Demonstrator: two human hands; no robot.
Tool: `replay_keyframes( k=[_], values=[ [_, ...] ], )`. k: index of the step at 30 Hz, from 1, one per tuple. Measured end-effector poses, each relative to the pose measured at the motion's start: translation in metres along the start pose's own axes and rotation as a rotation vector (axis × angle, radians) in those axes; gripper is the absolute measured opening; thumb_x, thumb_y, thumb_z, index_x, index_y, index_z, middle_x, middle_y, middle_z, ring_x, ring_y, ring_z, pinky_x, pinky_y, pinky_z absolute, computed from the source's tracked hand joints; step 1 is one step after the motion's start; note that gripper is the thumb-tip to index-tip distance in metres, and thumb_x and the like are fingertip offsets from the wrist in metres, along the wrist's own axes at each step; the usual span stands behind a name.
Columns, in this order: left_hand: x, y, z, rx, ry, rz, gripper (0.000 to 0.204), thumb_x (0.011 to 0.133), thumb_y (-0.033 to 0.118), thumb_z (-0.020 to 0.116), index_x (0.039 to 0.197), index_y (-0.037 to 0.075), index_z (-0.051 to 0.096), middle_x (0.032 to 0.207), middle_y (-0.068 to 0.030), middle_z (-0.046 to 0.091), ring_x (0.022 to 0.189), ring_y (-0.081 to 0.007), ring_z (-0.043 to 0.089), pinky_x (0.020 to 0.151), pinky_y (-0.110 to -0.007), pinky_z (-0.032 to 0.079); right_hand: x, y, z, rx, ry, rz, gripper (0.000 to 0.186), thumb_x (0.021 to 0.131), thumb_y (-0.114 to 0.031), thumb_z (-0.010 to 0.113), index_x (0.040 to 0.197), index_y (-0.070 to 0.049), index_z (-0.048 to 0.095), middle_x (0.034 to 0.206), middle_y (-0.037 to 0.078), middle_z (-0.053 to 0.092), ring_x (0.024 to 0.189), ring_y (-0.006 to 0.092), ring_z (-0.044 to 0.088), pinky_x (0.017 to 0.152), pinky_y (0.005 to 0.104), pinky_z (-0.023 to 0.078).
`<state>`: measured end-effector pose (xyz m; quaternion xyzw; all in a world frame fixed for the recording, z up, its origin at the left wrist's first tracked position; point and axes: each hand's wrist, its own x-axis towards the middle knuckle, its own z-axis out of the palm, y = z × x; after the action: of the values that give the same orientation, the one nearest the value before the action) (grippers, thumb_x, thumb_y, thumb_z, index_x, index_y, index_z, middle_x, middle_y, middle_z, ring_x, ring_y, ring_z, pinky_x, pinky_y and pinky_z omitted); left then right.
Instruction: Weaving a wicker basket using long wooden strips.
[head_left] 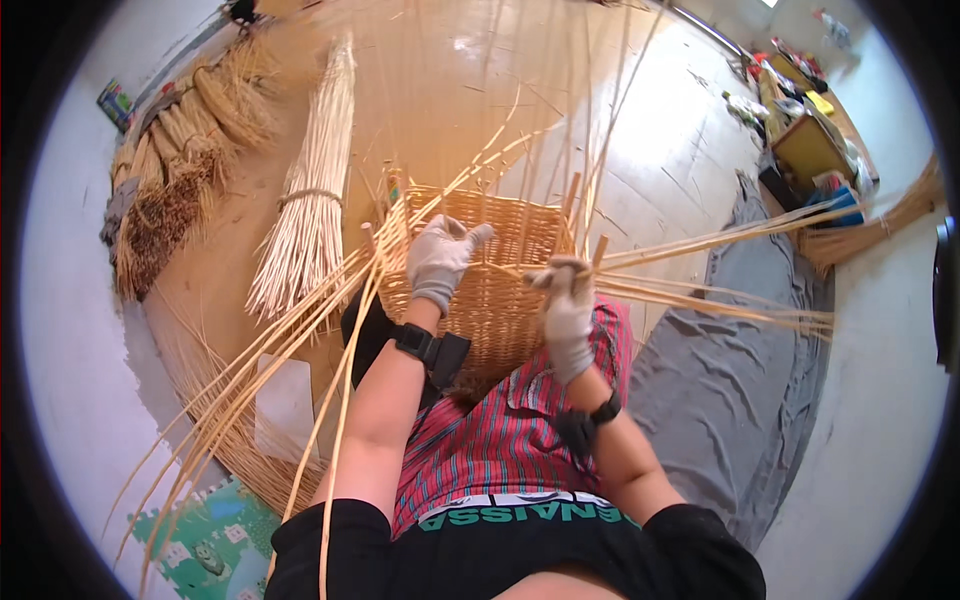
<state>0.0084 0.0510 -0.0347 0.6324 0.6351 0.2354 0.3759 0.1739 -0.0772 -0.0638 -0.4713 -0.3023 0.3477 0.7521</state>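
A half-woven wicker basket point(500, 318) leans against my lap, with long uncut rods standing and splaying from its edges. My left hand point(440, 258), in a pale work glove, is closed over the near edge at its left side; its fingertips are partly hidden. A thin willow rod point(506, 268) runs across that edge from beside the left hand to the right one. My gloved right hand point(567, 308), slightly blurred, pinches the rod at the right corner. Short thick stakes point(600, 250) rise at the corners. Loose rods point(275, 345) fan out left past my left forearm.
A tied bundle of peeled rods point(310, 205) lies ahead on the left, with brown bundles point(180, 160) along the wall. Grey cloth point(730, 370) covers floor at right. Rods point(720, 290) stick out over it. Boxes and clutter point(810, 150) stand far right.
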Motion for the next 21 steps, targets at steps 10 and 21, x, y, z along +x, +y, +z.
replay_keyframes(
  k=[10, 21],
  values=[
    [-0.008, -0.029, 0.095, -0.002, -0.184, 0.348, 0.041, 0.097, 0.046, 0.063, 0.099, 0.005, 0.065, 0.093, -0.0135, 0.07, 0.082, -0.0299, 0.07, 0.07, -0.039, 0.055, 0.058, -0.025, -0.042, -0.35, 0.046, -0.305, 0.026, 0.1, -0.003, 0.057, 0.125, -0.007, 0.058, 0.108, 0.012, 0.071, 0.099, 0.0205, 0.07, 0.085, 0.0329, 0.057],
    [-0.041, 0.021, 0.064, -0.394, -0.348, -0.045, 0.033, 0.095, 0.034, 0.073, 0.086, 0.005, 0.06, 0.06, -0.0032, 0.058, 0.043, -0.0133, 0.057, 0.039, -0.029, 0.044, -0.018, -0.023, -0.088, -0.411, 0.214, 0.098, 0.03, 0.104, -0.014, 0.053, 0.132, -0.005, 0.056, 0.097, 0.014, 0.071, 0.079, 0.0169, 0.069, 0.067, 0.0331, 0.059]
  ],
)
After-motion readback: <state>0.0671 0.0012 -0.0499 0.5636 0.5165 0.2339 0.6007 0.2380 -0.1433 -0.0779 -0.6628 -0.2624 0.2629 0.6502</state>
